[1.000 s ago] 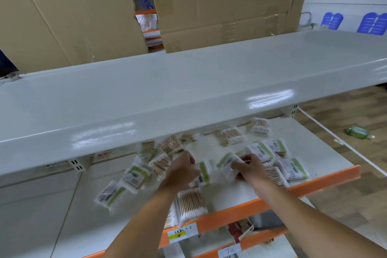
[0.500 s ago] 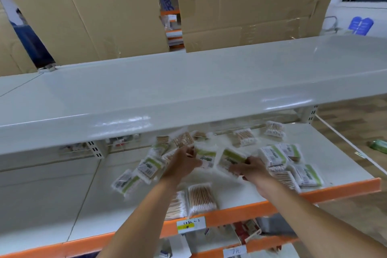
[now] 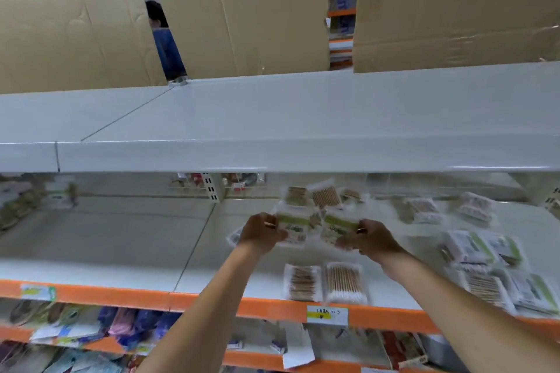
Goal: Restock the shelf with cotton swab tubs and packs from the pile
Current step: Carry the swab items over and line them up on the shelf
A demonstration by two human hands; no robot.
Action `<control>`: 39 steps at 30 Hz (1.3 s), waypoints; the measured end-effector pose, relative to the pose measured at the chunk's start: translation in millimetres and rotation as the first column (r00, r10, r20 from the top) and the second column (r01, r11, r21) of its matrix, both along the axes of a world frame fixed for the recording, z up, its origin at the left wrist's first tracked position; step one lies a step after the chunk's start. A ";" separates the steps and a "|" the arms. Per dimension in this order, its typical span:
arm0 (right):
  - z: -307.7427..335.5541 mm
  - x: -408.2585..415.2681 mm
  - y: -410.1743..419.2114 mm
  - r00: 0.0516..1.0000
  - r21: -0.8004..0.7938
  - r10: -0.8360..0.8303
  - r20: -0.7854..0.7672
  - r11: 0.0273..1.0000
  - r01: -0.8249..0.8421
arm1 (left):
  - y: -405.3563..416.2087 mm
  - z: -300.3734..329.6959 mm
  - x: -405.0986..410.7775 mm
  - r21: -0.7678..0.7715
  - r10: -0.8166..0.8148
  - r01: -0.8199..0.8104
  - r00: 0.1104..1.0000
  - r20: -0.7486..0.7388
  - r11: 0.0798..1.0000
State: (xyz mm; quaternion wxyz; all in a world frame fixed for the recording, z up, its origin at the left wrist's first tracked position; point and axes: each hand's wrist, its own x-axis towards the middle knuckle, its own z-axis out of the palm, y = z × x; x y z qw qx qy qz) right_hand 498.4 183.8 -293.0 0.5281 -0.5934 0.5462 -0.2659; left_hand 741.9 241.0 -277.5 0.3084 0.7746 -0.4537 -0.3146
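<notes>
My left hand (image 3: 259,232) grips a green-labelled cotton swab pack (image 3: 293,225) above the white shelf (image 3: 127,239). Beside it, my right hand (image 3: 371,238) grips a second green-labelled pack (image 3: 338,225); the two packs are held side by side. Behind them lie more swab packs (image 3: 325,195). Two packs with wooden sticks (image 3: 344,283) rest near the orange front edge (image 3: 212,301). A heap of packs (image 3: 497,269) sits at the right of the shelf.
A white upper shelf (image 3: 272,130) overhangs the working shelf. Cardboard sheets (image 3: 257,9) stand behind it, with a person seen through a gap. Mixed goods fill the lower shelves (image 3: 75,333). A yellow price tag (image 3: 327,314) hangs on the orange edge.
Both hands have lifted off the shelf, each holding a green-labelled pack, and brought the packs together. The view has swung to the left, showing more of the bare left shelf.
</notes>
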 end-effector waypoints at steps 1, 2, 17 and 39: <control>1.4 7.4 0.2 1.000 -0.004 0.019 -0.002 1.000 -0.019 | 2.8 0.2 5.8 0.006 0.014 -0.014 1.000 -0.003 1.000; 2.5 14.7 0.9 0.999 -0.010 0.040 -0.005 0.999 -0.040 | 5.8 0.0 12.2 0.015 0.025 -0.025 1.000 0.004 1.000; 3.1 154.0 26.1 0.980 -0.072 0.197 -0.035 0.977 -0.199 | 66.1 -1.7 132.8 -0.035 0.239 -0.243 0.966 -0.095 0.969; -14.6 378.9 102.1 0.921 -0.054 0.389 -0.022 0.919 -0.390 | 204.0 -12.0 313.4 -0.094 0.466 -0.486 0.867 -0.175 0.869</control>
